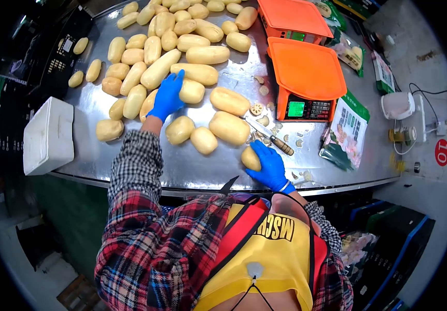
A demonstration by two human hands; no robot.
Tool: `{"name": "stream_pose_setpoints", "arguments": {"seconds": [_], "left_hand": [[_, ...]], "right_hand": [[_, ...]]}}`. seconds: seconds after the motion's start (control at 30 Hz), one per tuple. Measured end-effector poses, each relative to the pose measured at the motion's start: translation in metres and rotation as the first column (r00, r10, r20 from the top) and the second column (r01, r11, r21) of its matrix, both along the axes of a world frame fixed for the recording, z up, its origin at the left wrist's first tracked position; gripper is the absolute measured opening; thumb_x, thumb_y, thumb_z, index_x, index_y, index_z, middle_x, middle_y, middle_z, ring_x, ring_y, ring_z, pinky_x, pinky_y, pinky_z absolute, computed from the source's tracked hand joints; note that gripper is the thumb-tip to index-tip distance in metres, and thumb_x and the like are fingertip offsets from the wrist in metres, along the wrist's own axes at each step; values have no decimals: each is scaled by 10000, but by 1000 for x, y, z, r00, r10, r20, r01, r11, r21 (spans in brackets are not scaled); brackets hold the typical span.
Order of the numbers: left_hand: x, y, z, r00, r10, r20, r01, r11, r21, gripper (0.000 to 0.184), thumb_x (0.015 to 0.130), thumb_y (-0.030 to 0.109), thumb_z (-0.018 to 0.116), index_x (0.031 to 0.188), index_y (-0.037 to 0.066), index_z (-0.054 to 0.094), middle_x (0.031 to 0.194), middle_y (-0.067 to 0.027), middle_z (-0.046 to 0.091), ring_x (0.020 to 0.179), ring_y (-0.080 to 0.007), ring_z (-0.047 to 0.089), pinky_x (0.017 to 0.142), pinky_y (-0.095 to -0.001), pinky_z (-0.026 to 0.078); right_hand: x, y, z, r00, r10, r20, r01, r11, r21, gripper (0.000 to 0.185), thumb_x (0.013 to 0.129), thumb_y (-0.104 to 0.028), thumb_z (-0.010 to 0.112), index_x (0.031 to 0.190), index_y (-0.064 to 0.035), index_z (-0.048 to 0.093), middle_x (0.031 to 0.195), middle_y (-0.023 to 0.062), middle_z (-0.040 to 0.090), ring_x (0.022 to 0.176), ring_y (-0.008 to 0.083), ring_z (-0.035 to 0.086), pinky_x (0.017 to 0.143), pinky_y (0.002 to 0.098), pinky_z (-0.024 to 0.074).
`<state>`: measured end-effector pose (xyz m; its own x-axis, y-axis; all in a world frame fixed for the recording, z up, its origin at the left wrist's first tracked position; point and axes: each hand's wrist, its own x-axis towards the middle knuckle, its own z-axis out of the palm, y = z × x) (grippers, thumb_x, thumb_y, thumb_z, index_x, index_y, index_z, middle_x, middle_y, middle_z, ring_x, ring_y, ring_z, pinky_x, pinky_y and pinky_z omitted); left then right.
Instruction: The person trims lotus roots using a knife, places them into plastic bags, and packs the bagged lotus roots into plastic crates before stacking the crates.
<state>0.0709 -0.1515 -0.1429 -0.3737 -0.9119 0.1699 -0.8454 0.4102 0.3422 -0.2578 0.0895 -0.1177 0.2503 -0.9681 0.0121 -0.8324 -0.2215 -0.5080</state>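
Note:
My left hand (167, 98), in a blue glove, rests among the pale lotus root pieces, its fingers apart and touching the pile beside a short piece (192, 92). In a blue glove too, my right hand (268, 167) is wrapped round a small lotus root piece (250, 158) near the table's front edge. A knife (270, 136) with a wooden handle lies just beyond my right hand, among peel scraps and a cut slice (256, 109). Two thick pieces, one (229, 128) nearer me and one (229, 101) behind it, lie left of the knife.
Orange scales (309, 70) stand at the back right of the metal table (145, 166), with printed bags (345, 132) beside them. A white foam box (50, 136) is at the left edge. Black crates (60, 57) stand beyond the left side.

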Motion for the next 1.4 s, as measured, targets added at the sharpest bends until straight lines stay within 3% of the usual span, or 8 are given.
{"name": "stream_pose_setpoints", "arguments": {"seconds": [0.33,0.5,0.67,0.8,1.03,1.23,1.33,1.4], "left_hand": [[-76,106,100,910,-278,-308,92,859,-504,731,693,-28,629,1382,1,386,1327,-231,452,1210,-397,456,1029,-455,368],[-110,126,115,815,-132,-564,-19,967,-254,794,726,-57,633,1437,31,290,1331,-202,463,1172,-346,506,982,-421,430],[-100,122,106,332,234,-914,311,888,340,854,768,30,715,1470,92,233,1380,-123,397,1220,-217,457,972,-353,453],[-152,152,124,496,-42,-867,299,946,126,1137,583,268,901,1471,74,216,1431,-122,342,1278,-215,396,981,-346,442],[-217,145,120,434,113,-894,287,923,256,453,835,157,710,1255,52,575,1121,-51,633,1026,-132,586,855,-261,489],[-298,143,122,353,248,-902,460,793,399,248,917,131,598,1129,4,622,1032,-60,668,829,-131,623,728,-270,527],[-355,160,104,748,-496,-441,395,866,-305,590,756,105,726,1303,57,509,1233,-162,552,1073,-277,547,902,-371,455],[-397,171,81,744,-592,-311,607,793,-56,749,692,194,777,1353,69,447,1266,-198,509,1172,-357,481,971,-425,398]], "right_hand": [[48,-69,90,385,-176,906,-152,956,250,832,715,-184,804,1415,-61,372,1347,133,473,1222,219,463,1018,341,389],[34,-66,107,215,-231,949,-202,940,274,829,711,-97,785,1416,-19,354,1370,107,456,1225,188,464,1028,327,386],[12,-52,89,357,-110,928,9,993,114,852,685,-83,807,1408,-11,361,1386,109,449,1236,192,464,1022,340,400],[6,-45,82,446,-66,892,141,990,2,836,698,-141,811,1398,-3,376,1371,142,465,1230,230,481,1023,349,394],[-42,-12,81,612,-105,784,337,931,-138,805,703,-136,794,1394,-27,396,1342,152,494,1207,253,509,999,349,418],[-129,44,85,-264,-286,921,174,925,337,736,739,-76,730,1389,-47,385,1299,109,503,1152,252,546,961,367,464],[-175,79,79,-528,-183,829,134,946,295,654,833,-247,648,1394,-67,366,1325,119,481,1212,284,496,952,468,465],[-208,107,79,-738,-56,673,100,976,192,673,865,-392,588,1409,-74,354,1396,142,423,1267,329,441,1002,527,401]]}}
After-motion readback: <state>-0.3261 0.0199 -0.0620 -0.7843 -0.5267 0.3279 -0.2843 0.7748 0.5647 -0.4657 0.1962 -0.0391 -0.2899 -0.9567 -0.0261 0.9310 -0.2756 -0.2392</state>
